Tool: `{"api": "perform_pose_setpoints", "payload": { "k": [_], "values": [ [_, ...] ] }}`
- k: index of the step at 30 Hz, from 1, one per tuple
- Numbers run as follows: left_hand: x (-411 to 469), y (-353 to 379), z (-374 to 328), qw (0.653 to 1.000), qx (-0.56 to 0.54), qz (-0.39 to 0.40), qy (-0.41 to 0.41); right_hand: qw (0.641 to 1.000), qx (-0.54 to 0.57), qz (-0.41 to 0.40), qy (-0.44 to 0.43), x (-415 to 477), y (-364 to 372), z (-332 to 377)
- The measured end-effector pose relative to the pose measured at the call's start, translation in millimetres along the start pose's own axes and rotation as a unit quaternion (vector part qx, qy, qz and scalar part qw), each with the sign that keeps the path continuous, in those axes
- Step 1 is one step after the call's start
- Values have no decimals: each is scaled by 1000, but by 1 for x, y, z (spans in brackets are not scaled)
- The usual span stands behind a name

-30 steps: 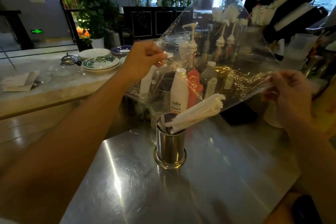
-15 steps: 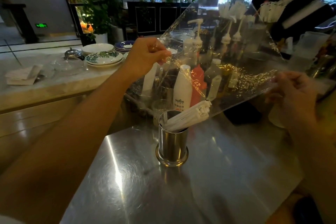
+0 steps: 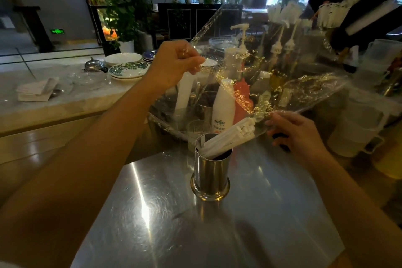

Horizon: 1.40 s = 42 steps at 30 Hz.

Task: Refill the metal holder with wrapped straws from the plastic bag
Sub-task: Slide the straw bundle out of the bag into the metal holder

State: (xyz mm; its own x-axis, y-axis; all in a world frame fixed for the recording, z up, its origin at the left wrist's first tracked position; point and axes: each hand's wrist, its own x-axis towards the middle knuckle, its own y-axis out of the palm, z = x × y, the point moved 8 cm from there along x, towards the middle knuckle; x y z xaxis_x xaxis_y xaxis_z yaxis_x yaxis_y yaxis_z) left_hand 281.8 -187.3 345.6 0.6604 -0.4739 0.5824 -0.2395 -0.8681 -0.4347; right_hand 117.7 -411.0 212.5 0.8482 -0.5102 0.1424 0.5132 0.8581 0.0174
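Observation:
A round metal holder stands upright on the steel counter. White wrapped straws lean out of its mouth to the upper right, their lower ends inside. Above and behind it hangs a clear, crinkled plastic bag, tilted down toward the holder. My left hand pinches the bag's upper left edge. My right hand is at the bag's lower right edge, close beside the straw tips, fingers curled loosely; whether it grips the film is unclear.
Behind the holder stand a white bottle, a red bottle, a glass and pump dispensers. Stacked plates lie on the marble counter at left. Plastic jugs stand at right.
The straws have slid further down into the holder. My right hand has dropped and moved left toward the straw tips, and the bag has sagged lower.

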Motion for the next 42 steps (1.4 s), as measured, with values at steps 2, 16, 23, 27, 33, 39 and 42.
{"api": "perform_pose_setpoints", "payload": {
  "k": [2,16,23,27,33,39,42],
  "values": [
    [0,-5,-1,1000,-3,-7,4,1000,-3,-18,-18,6,1,10],
    [-16,-40,14,997,-48,-54,-39,994,-49,-2,-100,25,19,57],
    [-24,-48,18,995,-55,-53,-64,984,-100,-19,-143,26,26,71],
    [-25,-53,19,994,-51,-66,-73,979,-120,-22,-166,26,30,85],
    [-28,-58,17,994,-55,-72,-62,972,-142,-15,-185,25,37,91],
    [-27,-65,12,993,-69,-94,-37,966,-131,-19,-223,24,38,103],
    [-26,-69,9,991,-70,-115,-27,964,-111,-22,-239,23,40,108]
  ]
}}
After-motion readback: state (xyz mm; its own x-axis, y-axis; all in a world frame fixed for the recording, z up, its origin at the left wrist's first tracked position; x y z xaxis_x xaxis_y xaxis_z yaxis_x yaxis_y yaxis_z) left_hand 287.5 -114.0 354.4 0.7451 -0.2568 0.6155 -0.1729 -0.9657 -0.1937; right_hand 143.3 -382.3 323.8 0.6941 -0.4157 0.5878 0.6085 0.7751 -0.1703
